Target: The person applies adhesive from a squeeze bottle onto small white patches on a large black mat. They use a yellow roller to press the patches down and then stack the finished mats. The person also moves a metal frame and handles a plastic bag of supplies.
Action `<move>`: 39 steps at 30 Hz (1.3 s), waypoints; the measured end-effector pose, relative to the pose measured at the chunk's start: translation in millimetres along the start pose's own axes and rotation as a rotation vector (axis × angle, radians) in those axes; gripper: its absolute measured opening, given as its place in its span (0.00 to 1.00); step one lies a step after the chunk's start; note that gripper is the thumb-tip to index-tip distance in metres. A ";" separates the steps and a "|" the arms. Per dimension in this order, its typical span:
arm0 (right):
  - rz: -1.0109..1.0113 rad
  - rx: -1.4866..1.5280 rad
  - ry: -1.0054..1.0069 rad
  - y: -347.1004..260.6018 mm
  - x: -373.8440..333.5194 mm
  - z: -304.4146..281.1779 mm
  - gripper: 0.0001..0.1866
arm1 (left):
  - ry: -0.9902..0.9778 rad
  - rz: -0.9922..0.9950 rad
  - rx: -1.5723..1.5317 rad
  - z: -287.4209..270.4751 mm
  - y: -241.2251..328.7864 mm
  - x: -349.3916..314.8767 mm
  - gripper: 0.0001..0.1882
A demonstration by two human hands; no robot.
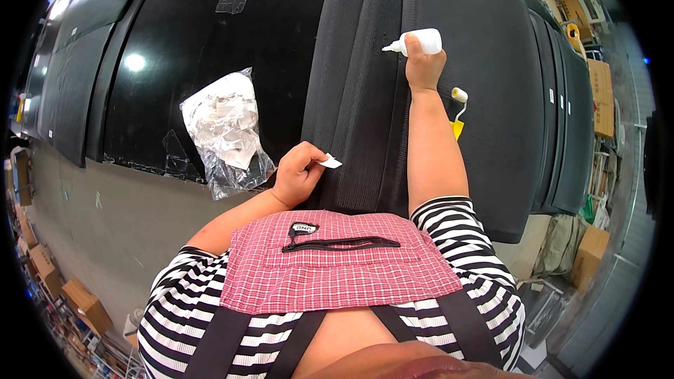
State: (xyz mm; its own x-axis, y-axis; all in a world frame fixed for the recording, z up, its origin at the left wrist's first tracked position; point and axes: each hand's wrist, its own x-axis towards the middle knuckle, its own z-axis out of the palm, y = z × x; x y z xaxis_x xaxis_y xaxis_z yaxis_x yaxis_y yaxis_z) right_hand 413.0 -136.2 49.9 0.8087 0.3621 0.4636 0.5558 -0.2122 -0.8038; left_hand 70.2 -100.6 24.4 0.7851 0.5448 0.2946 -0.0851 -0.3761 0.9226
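My right hand (425,70) is wrapped round a white squeeze bottle (423,41), tipped on its side with its narrow nozzle pointing left over a ribbed black strip (361,91). Near the strip's left edge, my left hand (300,170) pinches a small white label (330,161) between thumb and fingers. Left of that hand lies a clear plastic bag (228,126) with many white pieces inside. The strip lies along a black padded sheet (484,49) on the right.
A small roller (460,95) with a yellow handle rests beside my right forearm. Glossy black table surface (203,28) extends to the left, with clear tape stuck on it. Stacked black sheets (558,112) stand at the right. Cardboard boxes (601,98) line the far right side.
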 end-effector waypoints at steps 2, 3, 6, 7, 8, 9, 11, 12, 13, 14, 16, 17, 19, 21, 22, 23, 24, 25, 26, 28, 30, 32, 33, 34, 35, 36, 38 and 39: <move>0.008 0.049 0.003 -7.1 -1.3 0.7 0.14 | 0.003 -0.002 0.001 0.0 0.0 -0.2 0.09; 0.015 0.083 0.006 -11.4 -2.5 0.6 0.13 | 0.006 -0.003 0.000 0.4 0.0 -0.4 0.09; -0.135 0.067 -0.042 -4.8 -3.5 1.9 0.10 | 0.007 -0.004 -0.002 1.3 -1.5 -1.2 0.08; -0.167 0.043 -0.050 -3.9 -2.6 3.1 0.10 | 0.007 -0.005 -0.003 1.3 -2.0 -1.0 0.08; -0.200 0.019 -0.058 -2.7 -2.2 4.2 0.10 | 0.005 -0.014 -0.004 1.3 -1.6 -0.9 0.08; -0.232 -0.004 -0.065 -1.5 -1.9 5.2 0.11 | 0.003 -0.023 -0.005 1.3 -0.9 -1.3 0.08; -0.189 -0.046 -0.076 -5.4 -0.9 5.0 0.11 | 0.002 -0.029 -0.001 1.3 -0.4 -1.5 0.08; -0.187 -0.051 -0.065 -5.3 -0.6 4.6 0.12 | 0.002 -0.027 0.003 1.2 -0.9 -1.6 0.08; -0.185 -0.057 -0.053 -4.9 -0.8 3.8 0.12 | 0.000 -0.023 0.007 0.9 -1.2 -1.6 0.08; -0.182 -0.062 -0.040 -4.5 -0.7 3.0 0.12 | 0.000 -0.023 0.003 1.0 -1.2 -1.4 0.08; -0.127 -0.057 -0.024 -3.7 -0.4 1.4 0.13 | 0.000 -0.024 -0.005 1.4 -0.9 -1.1 0.08; -0.099 -0.054 -0.015 -3.2 -0.5 0.9 0.14 | 0.000 -0.024 -0.001 1.3 -0.9 -1.3 0.08; -0.044 0.001 -0.007 -2.1 -0.7 1.0 0.14 | 0.000 -0.026 0.006 1.2 -1.0 -1.9 0.08; 0.014 0.063 0.013 -3.2 -2.1 0.5 0.15 | 0.000 -0.021 0.006 0.8 -1.2 -1.4 0.08; 0.041 0.096 0.027 -11.4 -2.4 0.1 0.15 | 0.002 -0.019 0.004 1.4 -1.4 -1.2 0.08; 0.069 0.129 0.040 -15.7 -2.5 0.0 0.15 | 0.001 -0.019 0.010 1.6 -1.6 -1.1 0.08; 0.061 0.110 0.051 -14.5 -1.9 0.5 0.16 | 0.001 -0.020 0.015 1.4 -1.9 -1.1 0.08; 0.053 0.091 0.061 -12.7 -0.9 1.4 0.16 | 0.001 -0.019 0.020 1.2 -1.6 -1.2 0.08; 0.044 0.071 0.071 -10.7 0.2 2.5 0.17 | -0.002 -0.024 0.008 1.7 -1.4 -1.4 0.08; -0.030 0.014 0.062 -5.9 2.8 5.1 0.18 | -0.003 -0.036 -0.014 2.3 -1.7 -2.0 0.08; -0.105 -0.051 0.052 -3.3 6.1 9.2 0.18 | 0.000 -0.019 -0.009 2.3 -2.4 -2.0 0.08; -0.177 -0.129 0.044 -5.0 8.9 12.5 0.19 | 0.000 -0.016 -0.007 2.1 -2.1 -1.6 0.08; -0.175 -0.129 0.043 -5.8 10.1 14.3 0.18 | 0.000 -0.022 -0.007 2.1 -1.3 -1.6 0.09; -0.171 -0.131 0.042 -6.3 10.5 15.7 0.18 | -0.002 -0.028 -0.008 2.1 -0.9 -1.7 0.09; -0.168 -0.132 0.041 -6.5 10.9 16.7 0.18 | -0.002 -0.022 -0.005 1.8 -1.2 -1.6 0.09; -0.179 -0.149 0.046 -6.4 11.4 17.4 0.18 | -0.003 -0.016 -0.002 1.7 -1.7 -1.5 0.09; -0.202 -0.185 0.054 -6.0 11.8 17.3 0.17 | 0.000 -0.010 0.004 2.0 -1.5 -1.7 0.09; -0.185 -0.183 0.066 -5.9 11.5 17.1 0.17 | 0.001 -0.008 0.008 1.7 -1.1 -1.4 0.09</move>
State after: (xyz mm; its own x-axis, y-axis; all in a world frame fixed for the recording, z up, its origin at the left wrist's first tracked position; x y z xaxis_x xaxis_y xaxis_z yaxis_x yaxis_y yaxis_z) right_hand 415.7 -115.3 53.6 0.6974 0.3513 0.6247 0.7162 -0.3104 -0.6251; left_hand 70.3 -102.1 22.5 0.7851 0.5489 0.2870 -0.0733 -0.3778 0.9230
